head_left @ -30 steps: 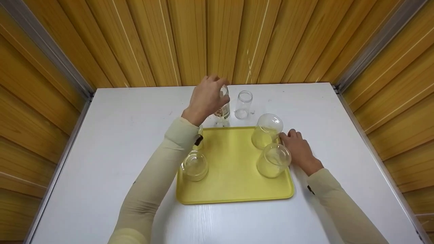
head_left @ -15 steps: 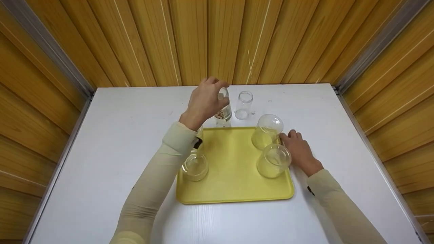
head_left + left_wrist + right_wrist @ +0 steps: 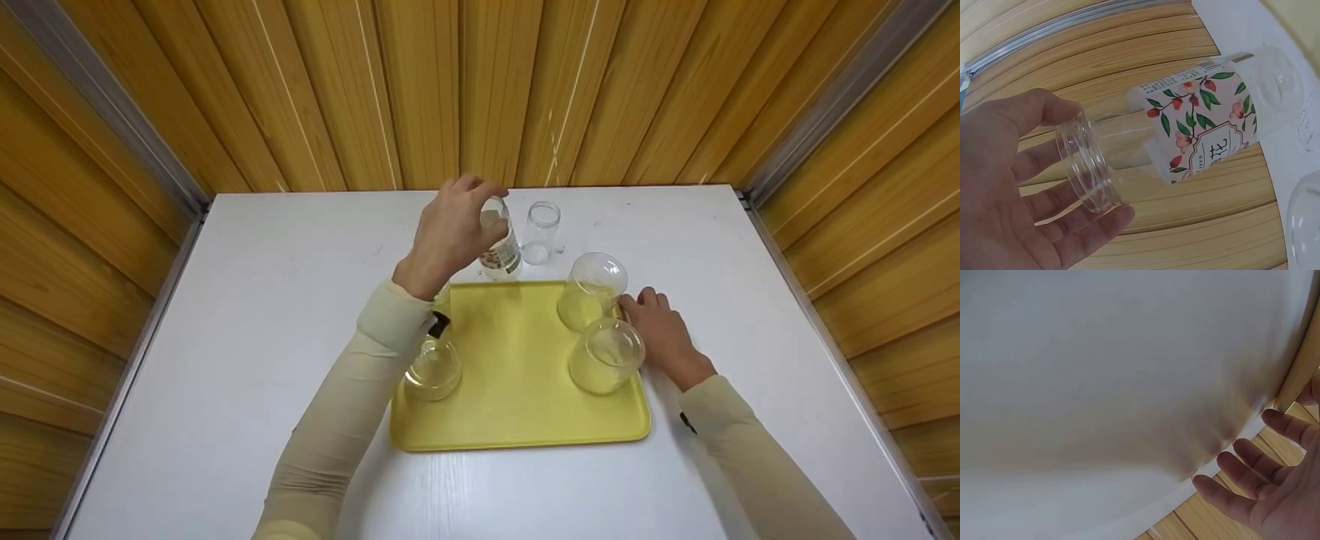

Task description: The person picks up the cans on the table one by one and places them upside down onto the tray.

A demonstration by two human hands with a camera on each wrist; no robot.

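Observation:
My left hand (image 3: 454, 229) grips a clear jar (image 3: 501, 256) by its ridged mouth, fingers and thumb around the rim. A pink floral label wraps the jar in the left wrist view (image 3: 1204, 118). The jar's base is just beyond the far edge of the yellow tray (image 3: 510, 420); whether it touches the table is unclear. At the tray's right side, my right hand (image 3: 661, 337) rests with loosely bent fingers. Its fingertips (image 3: 1233, 464) touch the white table, and the thumb is partly hidden by the tray's rim.
On the tray's right side sit two wide clear containers (image 3: 591, 292), (image 3: 606, 356). A low clear container (image 3: 433, 369) sits front left; another is mostly hidden by my left wrist. A plain clear jar (image 3: 540, 234) stands behind the tray. Wood-patterned walls (image 3: 420, 90) enclose the table.
The labelled jar has moved slightly right and nearer to the tray, with my left hand around its mouth. My right hand has stayed beside the tray.

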